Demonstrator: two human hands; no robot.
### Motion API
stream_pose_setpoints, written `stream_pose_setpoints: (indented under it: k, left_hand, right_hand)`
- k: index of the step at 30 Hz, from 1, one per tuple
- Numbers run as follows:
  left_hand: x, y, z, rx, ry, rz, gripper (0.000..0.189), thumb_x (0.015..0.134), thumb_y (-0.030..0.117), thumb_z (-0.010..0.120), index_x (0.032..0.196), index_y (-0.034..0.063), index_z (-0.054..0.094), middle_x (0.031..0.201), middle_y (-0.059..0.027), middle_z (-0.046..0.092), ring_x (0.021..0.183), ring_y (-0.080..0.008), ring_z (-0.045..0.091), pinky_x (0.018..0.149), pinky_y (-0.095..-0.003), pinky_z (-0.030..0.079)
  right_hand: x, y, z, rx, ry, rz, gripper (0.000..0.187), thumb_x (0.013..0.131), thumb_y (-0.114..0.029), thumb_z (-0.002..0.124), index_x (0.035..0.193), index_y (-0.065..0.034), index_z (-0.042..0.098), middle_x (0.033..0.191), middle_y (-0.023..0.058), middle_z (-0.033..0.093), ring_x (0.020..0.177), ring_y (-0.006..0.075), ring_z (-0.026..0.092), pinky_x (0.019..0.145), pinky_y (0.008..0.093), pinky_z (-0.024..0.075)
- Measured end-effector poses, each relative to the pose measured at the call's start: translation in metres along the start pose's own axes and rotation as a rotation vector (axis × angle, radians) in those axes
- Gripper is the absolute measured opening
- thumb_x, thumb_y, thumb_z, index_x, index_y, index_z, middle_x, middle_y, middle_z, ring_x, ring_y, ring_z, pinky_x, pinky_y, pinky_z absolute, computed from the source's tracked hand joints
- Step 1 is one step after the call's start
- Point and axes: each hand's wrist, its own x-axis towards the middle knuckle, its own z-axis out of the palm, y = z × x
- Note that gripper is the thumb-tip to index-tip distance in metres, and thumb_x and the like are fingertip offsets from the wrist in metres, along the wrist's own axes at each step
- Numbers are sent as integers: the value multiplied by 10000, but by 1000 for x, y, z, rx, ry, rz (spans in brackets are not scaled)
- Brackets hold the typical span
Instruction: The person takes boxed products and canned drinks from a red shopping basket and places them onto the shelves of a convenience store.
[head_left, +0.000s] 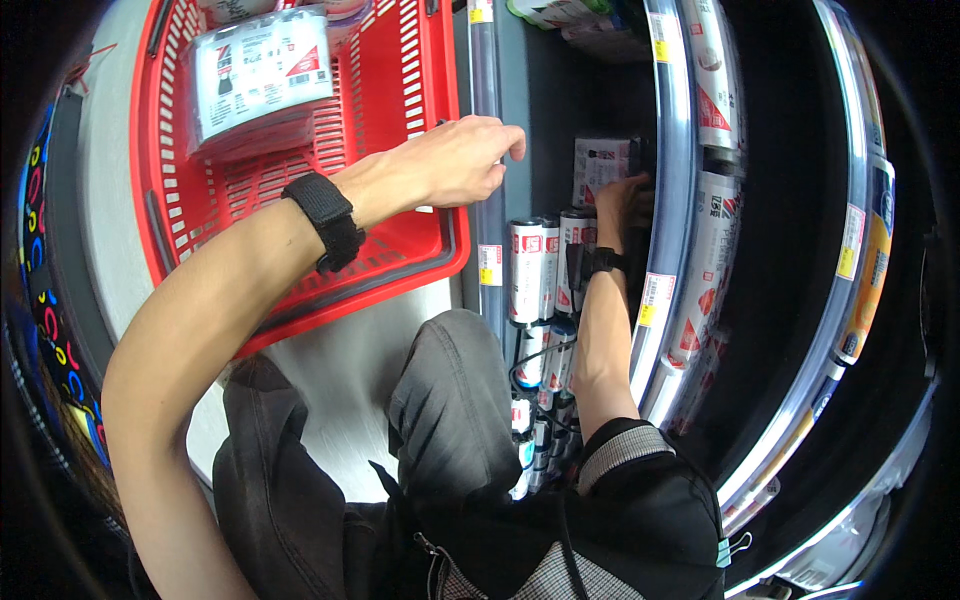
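Note:
My left hand (472, 161) is at the shelf's front edge strip (491, 217), past the rim of a red plastic basket (300, 319). Its fingers bend loosely, and nothing shows in them. Deep in the lower shelf, my right hand (616, 199) is against a white printed plastic pack (598, 159); its fingers are partly hidden in shadow, so its grip is unclear. Inside the basket lies a stack of similar flat packs (259, 71). Wrapped white rolls (527, 270) stand in rows beside my right forearm.
Higher shelves with price strips (670, 150) curve along the right, holding more wrapped rolls (709, 259) and an orange package (874, 259). A black cable (517, 367) hangs by my right arm. My bent knee (457, 390) is close to the shelf. Patterned goods (56, 315) line the left.

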Motion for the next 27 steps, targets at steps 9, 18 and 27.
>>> stream_pose_setpoints:
  k: [9, 18, 27]
  left_hand:
    - [-63, 11, -47, -361, 388, -303, 281, 879, 108, 514, 1124, -25, 546, 1064, -213, 636, 963, -307, 650, 830, -389, 517]
    - [-150, 13, -89, -898, 770, -824, 739, 877, 182, 605, 1431, -10, 155, 1264, -149, 461, 1151, -206, 513, 912, -322, 477]
    - [-168, 10, -105, -947, 828, -758, 986, 857, 176, 676, 1488, 134, -80, 1439, -179, 323, 1265, -311, 413, 996, -438, 419]
  right_hand:
    - [-50, -151, -78, 697, -126, -918, 228, 863, -117, 618, 1038, 24, 658, 911, 175, 661, 811, 241, 659, 761, 332, 521]
    - [-139, -309, -40, 939, -1017, -658, 576, 910, -308, 661, 1311, 62, 477, 1199, 188, 612, 1097, 256, 592, 878, 384, 506]
    - [-142, -311, -27, 1094, -1223, -278, 282, 870, -130, 710, 1024, 76, 594, 933, 124, 672, 781, 130, 624, 711, 277, 510]
